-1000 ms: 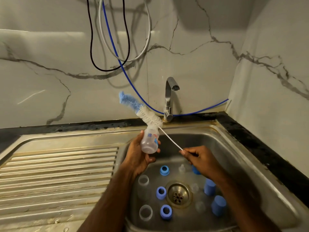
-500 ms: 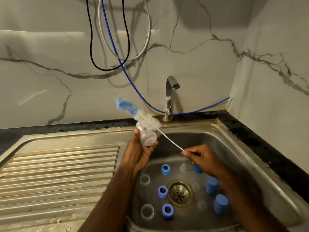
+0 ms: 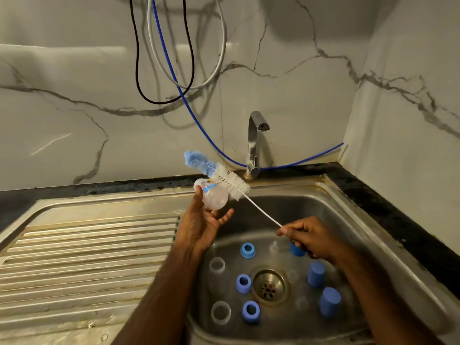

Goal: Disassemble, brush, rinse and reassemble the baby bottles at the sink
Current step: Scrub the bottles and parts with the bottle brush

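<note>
Head camera: I hold a clear baby bottle [image 3: 213,196] in my left hand [image 3: 202,227], thumb on its side, fingers loosely curled beneath. My right hand [image 3: 310,236] pinches the bottle brush [image 3: 225,179] by its wire handle, bristles touching the bottle. Below both hands, blue rings [image 3: 243,283] and caps [image 3: 329,305] lie in the sink [image 3: 373,245].

Brush [image 3: 219,174] blue tip & white bristles, caps [image 3: 329,301] blue, wall [image 3: 74,83] white w/ grey veins.

Left hand [image 3: 199,226] holds bottle [image 3: 213,196] over sink [image 3: 348,207]; right hand [image 3: 311,236] pinches brush [image 3: 225,179] wire.
</note>
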A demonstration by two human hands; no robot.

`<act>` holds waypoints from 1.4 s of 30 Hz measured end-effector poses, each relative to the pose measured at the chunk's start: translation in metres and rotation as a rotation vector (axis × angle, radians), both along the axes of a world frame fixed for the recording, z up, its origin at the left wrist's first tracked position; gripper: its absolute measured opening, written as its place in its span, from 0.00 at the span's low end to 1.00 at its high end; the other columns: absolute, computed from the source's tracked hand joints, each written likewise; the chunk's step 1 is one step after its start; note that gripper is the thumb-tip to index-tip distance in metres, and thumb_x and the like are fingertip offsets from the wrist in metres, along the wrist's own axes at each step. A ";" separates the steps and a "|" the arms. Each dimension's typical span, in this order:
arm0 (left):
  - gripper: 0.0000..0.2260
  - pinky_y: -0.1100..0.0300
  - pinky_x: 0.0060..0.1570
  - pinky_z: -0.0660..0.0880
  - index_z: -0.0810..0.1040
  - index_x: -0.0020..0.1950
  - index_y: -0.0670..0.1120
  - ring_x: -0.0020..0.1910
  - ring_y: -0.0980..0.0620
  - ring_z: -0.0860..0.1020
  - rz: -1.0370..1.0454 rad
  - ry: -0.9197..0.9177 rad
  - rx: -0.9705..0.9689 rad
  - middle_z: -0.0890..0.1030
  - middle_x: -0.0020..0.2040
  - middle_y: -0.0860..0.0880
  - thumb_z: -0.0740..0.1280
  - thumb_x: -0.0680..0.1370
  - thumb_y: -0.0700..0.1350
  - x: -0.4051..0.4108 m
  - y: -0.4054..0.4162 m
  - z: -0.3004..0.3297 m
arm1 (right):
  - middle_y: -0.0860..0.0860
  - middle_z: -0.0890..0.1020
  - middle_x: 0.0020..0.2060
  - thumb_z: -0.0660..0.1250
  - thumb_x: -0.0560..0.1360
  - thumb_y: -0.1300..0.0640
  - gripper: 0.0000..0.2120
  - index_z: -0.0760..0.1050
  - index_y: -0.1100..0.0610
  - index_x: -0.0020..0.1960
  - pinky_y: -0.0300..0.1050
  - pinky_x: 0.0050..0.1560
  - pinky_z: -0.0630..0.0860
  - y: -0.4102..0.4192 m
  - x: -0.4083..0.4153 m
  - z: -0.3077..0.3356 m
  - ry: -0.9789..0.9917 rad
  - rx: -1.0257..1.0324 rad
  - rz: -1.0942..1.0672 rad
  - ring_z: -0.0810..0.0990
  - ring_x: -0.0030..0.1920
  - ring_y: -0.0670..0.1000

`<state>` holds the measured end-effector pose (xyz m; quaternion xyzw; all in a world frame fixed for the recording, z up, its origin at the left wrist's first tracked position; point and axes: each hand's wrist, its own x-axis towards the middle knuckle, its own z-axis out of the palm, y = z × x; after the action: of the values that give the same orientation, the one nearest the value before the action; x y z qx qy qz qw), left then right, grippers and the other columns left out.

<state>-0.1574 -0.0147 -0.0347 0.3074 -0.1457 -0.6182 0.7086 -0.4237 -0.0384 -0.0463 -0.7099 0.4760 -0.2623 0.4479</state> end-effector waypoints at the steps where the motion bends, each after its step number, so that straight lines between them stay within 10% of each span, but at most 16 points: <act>1: 0.23 0.37 0.62 0.75 0.74 0.68 0.45 0.60 0.43 0.81 -0.025 0.003 0.009 0.82 0.63 0.40 0.67 0.78 0.57 -0.002 -0.001 -0.001 | 0.49 0.73 0.26 0.65 0.81 0.54 0.09 0.84 0.53 0.51 0.36 0.24 0.66 0.001 0.005 -0.001 -0.026 0.011 -0.011 0.68 0.24 0.44; 7: 0.19 0.48 0.53 0.77 0.75 0.65 0.44 0.47 0.46 0.81 -0.066 0.042 0.023 0.83 0.54 0.38 0.57 0.84 0.56 -0.012 0.005 0.003 | 0.51 0.72 0.25 0.67 0.80 0.54 0.08 0.85 0.54 0.49 0.36 0.24 0.65 0.008 0.033 -0.004 -0.135 -0.086 -0.036 0.68 0.24 0.44; 12: 0.22 0.46 0.54 0.82 0.71 0.72 0.40 0.63 0.39 0.79 0.109 0.290 -0.013 0.79 0.65 0.35 0.63 0.83 0.51 0.009 -0.003 0.003 | 0.49 0.76 0.26 0.68 0.79 0.53 0.10 0.85 0.57 0.47 0.37 0.32 0.73 0.002 0.012 -0.001 -0.068 -0.166 0.015 0.73 0.27 0.43; 36: 0.20 0.46 0.54 0.82 0.73 0.71 0.42 0.63 0.38 0.80 0.059 0.207 0.024 0.81 0.63 0.35 0.63 0.83 0.51 -0.016 0.001 0.001 | 0.52 0.83 0.33 0.69 0.78 0.51 0.07 0.85 0.50 0.43 0.49 0.42 0.80 -0.004 0.026 -0.020 -0.046 -0.329 -0.011 0.82 0.36 0.47; 42: 0.21 0.47 0.45 0.84 0.72 0.72 0.43 0.60 0.39 0.81 0.104 0.210 0.008 0.80 0.64 0.35 0.65 0.81 0.48 -0.003 0.001 0.000 | 0.42 0.84 0.33 0.71 0.78 0.53 0.06 0.84 0.45 0.44 0.39 0.42 0.78 -0.008 0.019 -0.020 -0.047 -0.285 -0.044 0.82 0.37 0.41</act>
<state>-0.1606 -0.0136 -0.0343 0.2509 -0.0522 -0.6098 0.7500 -0.4044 -0.0460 -0.0662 -0.7495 0.4387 -0.3534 0.3476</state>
